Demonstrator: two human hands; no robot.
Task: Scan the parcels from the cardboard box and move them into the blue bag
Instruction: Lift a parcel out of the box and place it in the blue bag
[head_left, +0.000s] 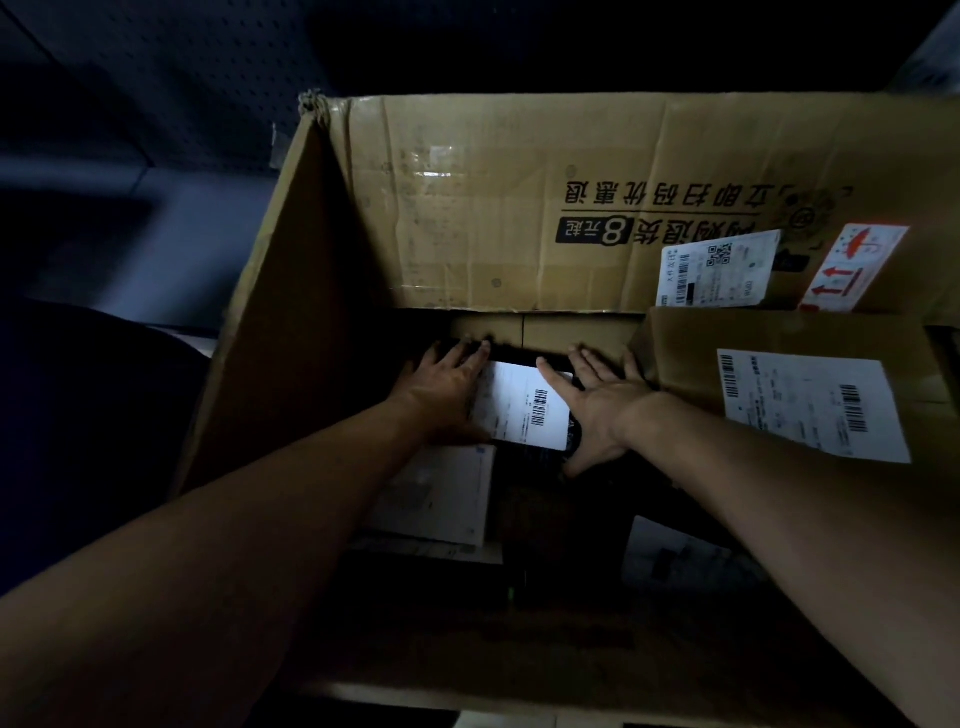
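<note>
Forearms (234, 519) reach down into the box (467, 208). Left grip (447, 387) and right grip (605, 410), fingers straight and spread wide, flank a labelled parcel (524, 408), touching it.

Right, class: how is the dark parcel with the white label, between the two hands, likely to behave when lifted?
Probably light: the dark parcel fits between the left hand and right hand, so it looks small. Its white label lies flat and unwrinkled, suggesting something fairly stiff beneath, though the wrap is too dim to judge. Its flat shape makes rolling unlikely.
</note>
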